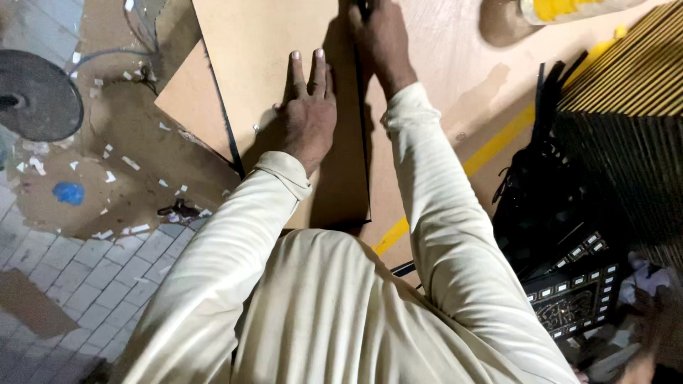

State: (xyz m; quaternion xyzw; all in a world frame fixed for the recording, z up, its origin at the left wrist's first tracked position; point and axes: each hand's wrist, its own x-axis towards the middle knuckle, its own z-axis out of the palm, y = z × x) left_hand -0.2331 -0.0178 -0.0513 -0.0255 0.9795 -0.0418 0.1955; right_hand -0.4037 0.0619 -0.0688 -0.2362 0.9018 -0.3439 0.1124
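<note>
Left hand (307, 114) lies spread flat on the tan board (270, 64), pinning it to the tabletop (441, 64). Right hand (380, 39) is closed on a dark tool at the board's right edge; a slip could nick the pinning fingers.

Left hand (307, 117): palm down, flat, fingers (319, 67) extended forward and close together, thumb tucked; wrist straight, arm in cream sleeve bent at the elbow.
Right hand (380, 43): ahead of the left fingers, knuckles up, fingers curled closed, tips out of view; arm extended, cream sleeve.
</note>
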